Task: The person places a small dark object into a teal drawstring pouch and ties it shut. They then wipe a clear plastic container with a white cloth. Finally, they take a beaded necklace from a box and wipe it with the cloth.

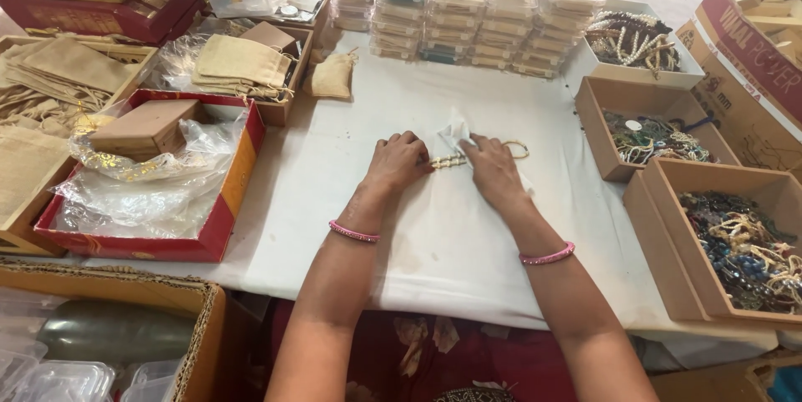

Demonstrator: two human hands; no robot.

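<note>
— What is hard to make out?

— The left hand (399, 161) covers one end of a beaded bracelet (449, 161), and the right hand (493, 170) hides most of a small clear plastic pouch (452, 132); only its crumpled top shows between the two hands. Whether the gold loop (518, 150) beyond the right hand's fingers joins the bracelet, I cannot tell.

— And how do the hands sit?

— Both lie palm-down on the white-covered counter (434, 243), fingers curled narrow. The left pinches the bracelet's end; the right presses on the pouch and the bracelet's other end. Each wrist wears a pink bangle.

— What's around them?

— Far left of the left hand, a red tray (219, 226) with crumpled plastic and a brown box; beyond it, tan cloth pouches (242, 63). Straight ahead of both hands, stacks of clear plastic boxes (468, 9). Right of the right hand, open cardboard boxes of beaded jewellery (668, 139), cut off at the frame's edge. Nothing stands between the hands and the bracelet.
</note>
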